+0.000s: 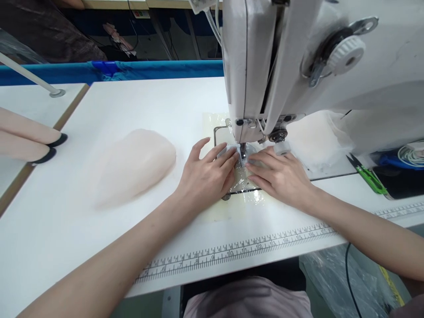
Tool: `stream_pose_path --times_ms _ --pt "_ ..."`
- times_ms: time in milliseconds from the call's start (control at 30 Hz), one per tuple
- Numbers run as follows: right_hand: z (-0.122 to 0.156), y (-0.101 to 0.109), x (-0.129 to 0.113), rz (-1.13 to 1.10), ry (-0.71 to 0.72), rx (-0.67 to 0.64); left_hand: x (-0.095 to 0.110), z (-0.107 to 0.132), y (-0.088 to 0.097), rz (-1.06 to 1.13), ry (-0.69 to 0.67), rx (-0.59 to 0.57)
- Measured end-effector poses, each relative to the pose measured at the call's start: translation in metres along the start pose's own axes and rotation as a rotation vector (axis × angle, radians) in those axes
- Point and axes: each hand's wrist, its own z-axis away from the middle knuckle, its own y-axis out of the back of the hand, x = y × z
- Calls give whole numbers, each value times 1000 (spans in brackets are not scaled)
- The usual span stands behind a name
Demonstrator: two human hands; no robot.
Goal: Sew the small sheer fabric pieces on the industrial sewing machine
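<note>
My left hand and my right hand lie side by side on the needle plate of a white sewing machine. Both press a small white fabric piece flat right under the presser foot. The fingers of each hand are stretched forward and close together, their tips touching the piece on either side of the needle. Most of the piece is hidden under my fingers.
A pile of pale pink fabric lies left of my hands, another pale heap behind the machine's foot. Green thread snips rest at right. A printed ruler runs along the white table's front edge. Pink pieces with black tips sit on the left side table.
</note>
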Motion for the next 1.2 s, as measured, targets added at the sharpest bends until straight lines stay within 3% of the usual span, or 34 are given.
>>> stream_pose_path --times_ms 400,700,800,867,1000,1100,1200 --pt "-3 -2 6 73 -31 -57 0 -2 -6 30 107 -52" --pt "-5 -2 6 -32 -87 -96 -1 0 -6 37 129 0" --pt "-8 4 4 -295 -192 -88 0 0 -2 75 117 43" --pt "-10 12 3 -688 -278 -135 2 1 1 175 65 71" --pt "-13 27 4 -1462 -458 -303 1 1 11 665 -37 -10" --pt "-14 31 6 -1617 -572 -348 -4 0 27 1081 132 -211" --pt "-14 31 6 -1647 -633 -421 -11 -3 48 1222 355 -338"
